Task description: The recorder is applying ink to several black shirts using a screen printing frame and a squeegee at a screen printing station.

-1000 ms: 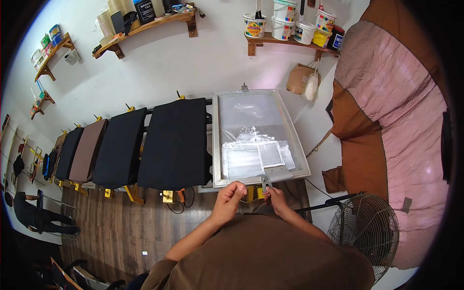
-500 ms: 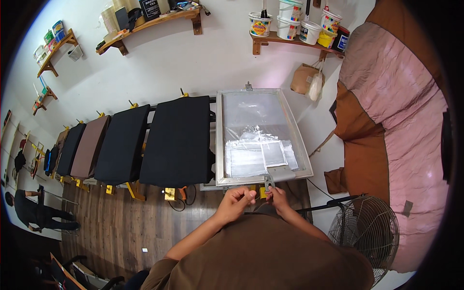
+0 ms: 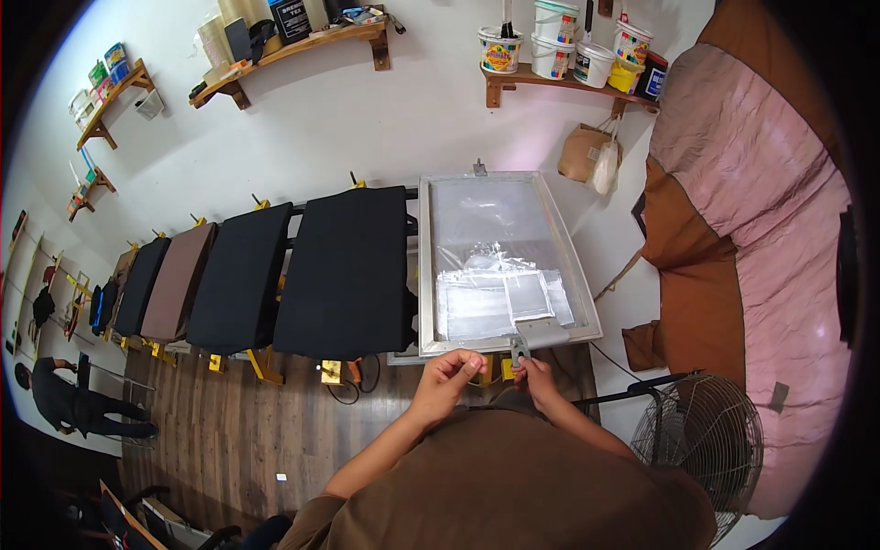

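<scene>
Framed screen [image 3: 478, 220] further right in view; left hand [image 3: 445, 383], curled, right hand [image 3: 538, 378] closed on grey bracket [image 3: 520, 350]; labelled tubs [image 3: 551, 60].

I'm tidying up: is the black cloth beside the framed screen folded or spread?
Spread: the black cloth lies broad and smooth beside the framed screen, no fold across it.

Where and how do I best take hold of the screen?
Likely grip the screen at both corners of its near rail, coming from the person's side: that short edge faces them and its corners look bare, while the metal piece crosses its middle.
</scene>
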`<state>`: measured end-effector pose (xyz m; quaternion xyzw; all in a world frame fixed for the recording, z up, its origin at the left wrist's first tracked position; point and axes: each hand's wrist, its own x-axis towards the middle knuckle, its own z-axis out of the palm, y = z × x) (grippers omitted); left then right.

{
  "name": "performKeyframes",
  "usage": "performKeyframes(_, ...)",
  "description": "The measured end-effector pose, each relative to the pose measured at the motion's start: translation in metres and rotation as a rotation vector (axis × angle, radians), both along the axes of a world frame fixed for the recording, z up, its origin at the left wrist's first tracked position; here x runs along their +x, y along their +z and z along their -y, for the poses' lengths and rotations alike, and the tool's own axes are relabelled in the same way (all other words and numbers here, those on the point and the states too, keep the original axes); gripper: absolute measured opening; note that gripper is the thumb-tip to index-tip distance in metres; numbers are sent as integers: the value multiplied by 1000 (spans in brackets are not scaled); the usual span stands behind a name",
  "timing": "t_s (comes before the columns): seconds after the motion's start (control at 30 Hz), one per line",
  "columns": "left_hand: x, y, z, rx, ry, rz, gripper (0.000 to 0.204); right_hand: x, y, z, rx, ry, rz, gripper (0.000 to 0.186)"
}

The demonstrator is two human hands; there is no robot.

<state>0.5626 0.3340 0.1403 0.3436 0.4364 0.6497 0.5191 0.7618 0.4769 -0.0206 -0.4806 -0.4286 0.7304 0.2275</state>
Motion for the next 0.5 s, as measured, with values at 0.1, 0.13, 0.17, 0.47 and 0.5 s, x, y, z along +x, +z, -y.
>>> performKeyframes(0.1, -2, -3, -2, -26, 21, 11, 19, 0, 1, 0, 3, -2, 2, 35)
performKeyframes(0.13, -3, -4, -3, -40, 24, 53, 20, 0, 2, 0, 12, 6, 8, 35)
performKeyframes(0.17, -3, -5, -3, -54, 26, 94, 23, 0, 3, -1, 22, 13, 14, 35)
performKeyframes(0.47, -5, 22, 0, -68, -79, 294, 42, 1, 0, -3, 3, 22, 22, 34)
performKeyframes(0.5, -5, 21, 0, -67, -79, 294, 42, 1, 0, -3, 4, 21, 23, 34)
